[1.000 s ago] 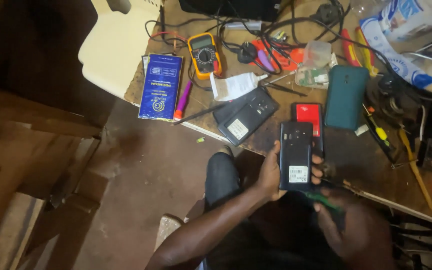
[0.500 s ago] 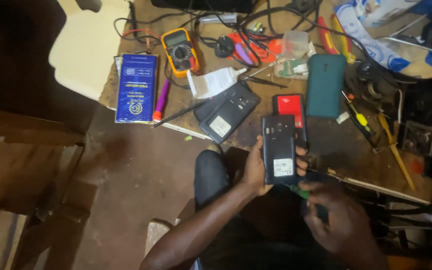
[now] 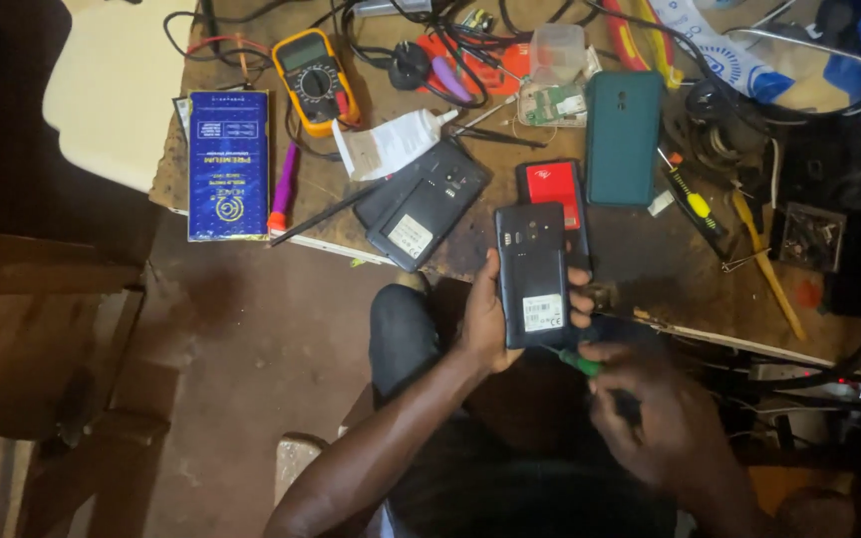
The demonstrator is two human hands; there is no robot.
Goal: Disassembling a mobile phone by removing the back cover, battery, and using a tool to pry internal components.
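While your left hand (image 3: 485,324) grips the dark rectangular phone with the white sticker on its back (image 3: 531,274), you hold it upright just off the near edge of the worn wooden workbench (image 3: 670,269), its back facing you, thumb along the left side and fingertips curled over the right edge. Your right hand (image 3: 655,413) is closed around a green-handled tool (image 3: 578,361), most likely a small screwdriver, whose tip points at the phone's bottom edge; the tip itself is too small to make out, so whether it touches the casing cannot be told. By the look of it, you are at the stage of working on the lower end of the phone's back, and the next move calls for a steady left-hand grip and a fine, controlled push from the right wrist so the tool does not slip toward your fingers. Your left forearm comes up from below, the wrist bent slightly back; your right hand sits lower, knuckles up. On the bench just beyond the phone lie a red phone (image 3: 553,189), a teal phone cover (image 3: 623,136), a black back cover with battery (image 3: 421,204), a yellow multimeter (image 3: 316,80) and a blue flat box (image 3: 228,164).
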